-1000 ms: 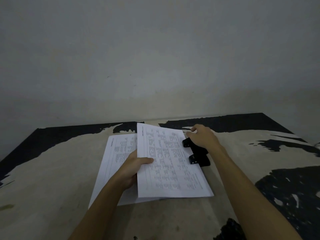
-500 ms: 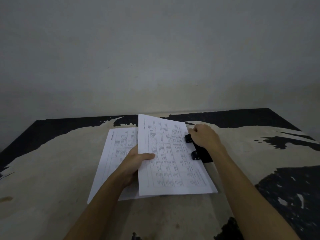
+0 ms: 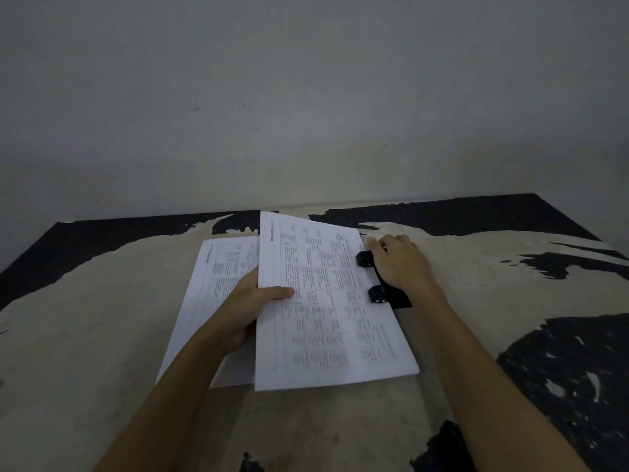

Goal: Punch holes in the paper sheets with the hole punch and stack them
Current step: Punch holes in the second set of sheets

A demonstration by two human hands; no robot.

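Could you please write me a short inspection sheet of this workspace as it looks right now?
Surface: table, worn beige top with black patches.
Job's things: held sheet, right edge in the black hole punch; lower sheet flat beneath, to the left.
Clutter: nothing seen.
Grippers: left hand pinches the held sheet's left edge; right hand rests on the punch.
Cables: nothing seen.
Surroundings: plain pale wall behind; dim light.

The white paper sheet (image 3: 326, 308) carries a grid of dark printed text, as does the white sheet beneath (image 3: 218, 277). The hole punch (image 3: 377, 291) is black. The table (image 3: 102, 335) is beige with ragged black patches; the wall (image 3: 306, 97) is plain grey.
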